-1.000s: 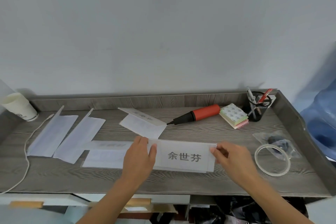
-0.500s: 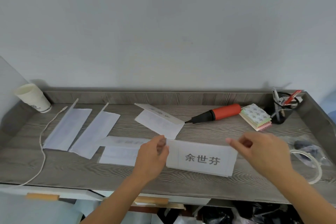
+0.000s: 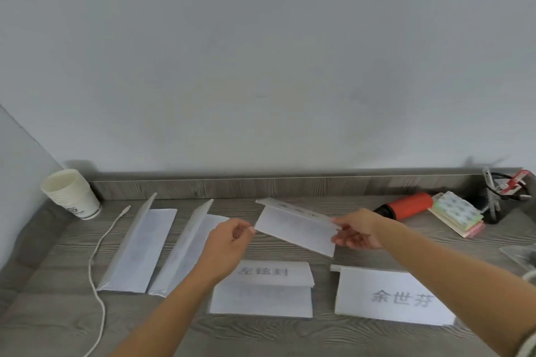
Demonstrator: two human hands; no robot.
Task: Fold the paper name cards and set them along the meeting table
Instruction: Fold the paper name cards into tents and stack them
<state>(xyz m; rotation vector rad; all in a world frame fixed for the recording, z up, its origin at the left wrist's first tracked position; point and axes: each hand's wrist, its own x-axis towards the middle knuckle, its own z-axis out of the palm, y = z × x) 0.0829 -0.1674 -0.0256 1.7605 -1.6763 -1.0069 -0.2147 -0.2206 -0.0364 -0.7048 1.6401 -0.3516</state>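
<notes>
- The right hand (image 3: 356, 230) pinches the right end of the far name card (image 3: 293, 227), which sits rear-centre on the surface (image 3: 58, 336). The left hand (image 3: 229, 239) curls at the card's left corner; contact there cannot be determined.
- Risk: an uneven pull skews or opens the crease.
- Risk: the right forearm crosses above the front-right name card (image 3: 391, 295); lowering it could flatten that card.
</notes>
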